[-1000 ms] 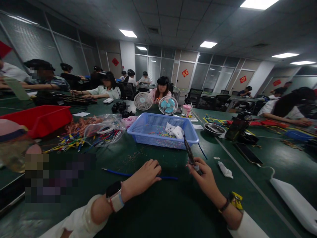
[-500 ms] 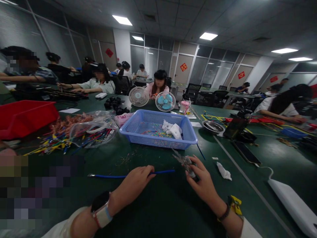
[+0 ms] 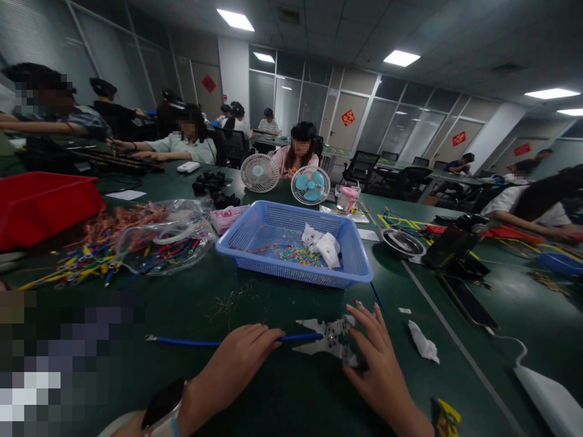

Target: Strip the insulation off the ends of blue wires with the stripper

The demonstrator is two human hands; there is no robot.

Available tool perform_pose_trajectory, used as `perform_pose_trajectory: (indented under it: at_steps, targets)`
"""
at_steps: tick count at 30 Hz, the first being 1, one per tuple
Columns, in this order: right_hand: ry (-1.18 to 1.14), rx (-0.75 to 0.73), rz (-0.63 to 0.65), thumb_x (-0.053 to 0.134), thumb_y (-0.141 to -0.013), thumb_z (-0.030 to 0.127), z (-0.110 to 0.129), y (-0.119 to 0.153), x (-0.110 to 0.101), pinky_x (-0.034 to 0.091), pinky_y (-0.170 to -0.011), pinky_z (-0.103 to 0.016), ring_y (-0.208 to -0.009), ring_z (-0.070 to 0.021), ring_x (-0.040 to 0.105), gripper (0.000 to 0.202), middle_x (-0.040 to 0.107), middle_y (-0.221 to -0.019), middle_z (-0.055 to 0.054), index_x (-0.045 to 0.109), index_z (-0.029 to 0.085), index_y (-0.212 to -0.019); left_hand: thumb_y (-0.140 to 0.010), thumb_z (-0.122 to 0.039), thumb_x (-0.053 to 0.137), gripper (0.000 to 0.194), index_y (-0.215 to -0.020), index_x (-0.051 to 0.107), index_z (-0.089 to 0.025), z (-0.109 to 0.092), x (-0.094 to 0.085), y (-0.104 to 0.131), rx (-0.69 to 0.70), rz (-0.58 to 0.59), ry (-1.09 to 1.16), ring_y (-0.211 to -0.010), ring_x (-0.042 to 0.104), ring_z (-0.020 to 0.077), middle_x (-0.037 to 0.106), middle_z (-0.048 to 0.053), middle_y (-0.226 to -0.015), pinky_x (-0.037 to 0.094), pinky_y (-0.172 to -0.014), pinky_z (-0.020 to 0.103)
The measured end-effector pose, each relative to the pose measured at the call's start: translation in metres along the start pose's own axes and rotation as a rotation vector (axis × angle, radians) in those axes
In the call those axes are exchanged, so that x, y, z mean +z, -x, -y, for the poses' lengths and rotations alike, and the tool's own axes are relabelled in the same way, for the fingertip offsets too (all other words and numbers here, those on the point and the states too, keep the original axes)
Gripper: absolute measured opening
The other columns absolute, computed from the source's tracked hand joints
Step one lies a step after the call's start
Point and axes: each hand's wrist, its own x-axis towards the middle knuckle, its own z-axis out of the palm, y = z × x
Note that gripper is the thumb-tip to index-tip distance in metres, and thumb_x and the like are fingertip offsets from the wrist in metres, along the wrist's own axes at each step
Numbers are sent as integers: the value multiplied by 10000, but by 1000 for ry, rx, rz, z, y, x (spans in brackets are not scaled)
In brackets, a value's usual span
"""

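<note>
My left hand is closed over a blue cable that lies sideways across the front of the table. A metal lug caps the cable's left end. In my right hand is a pair of wire strippers, its handles spread apart under the fingers. The jaws point left and are parted, with the cable's right end between them near the pivot. Whether the blades touch the cable I cannot tell.
Beyond my hands stands a blue plastic basket holding colourful bits and white tissue. Left are a plastic bag of wires, copper strands and a red bin. A crumpled tissue and a phone lie right. Co-workers sit around.
The wire strippers have swung level and moved left and down, so the cable's right end now sits between their jaws. My left hand and the cable have shifted slightly lower in view.
</note>
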Motion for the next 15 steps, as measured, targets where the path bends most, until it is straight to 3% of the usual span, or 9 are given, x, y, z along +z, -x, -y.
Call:
perform_pose_trajectory:
  at_steps: [10, 15]
  targets:
    - [112, -36, -66, 552, -747, 93, 1, -2, -5, 236, -1096, -654, -1344, -331, 356, 340, 470, -1369, -169, 541, 156, -1080, -1037, -298, 207, 440, -1029, 631, -178, 1, -2, -5, -11, -14, 43, -724, 675, 174, 716, 43, -838, 546, -640, 312]
    - [179, -30, -63, 549, -773, 96, 2, -5, -13, 221, -1112, -647, -1356, -321, 339, 394, 460, -1386, -174, 526, 140, -1165, -1035, -298, 229, 421, -1049, 626, -159, 1, -2, -2, 34, -3, 56, -710, 673, 181, 709, 51, -823, 548, -616, 320]
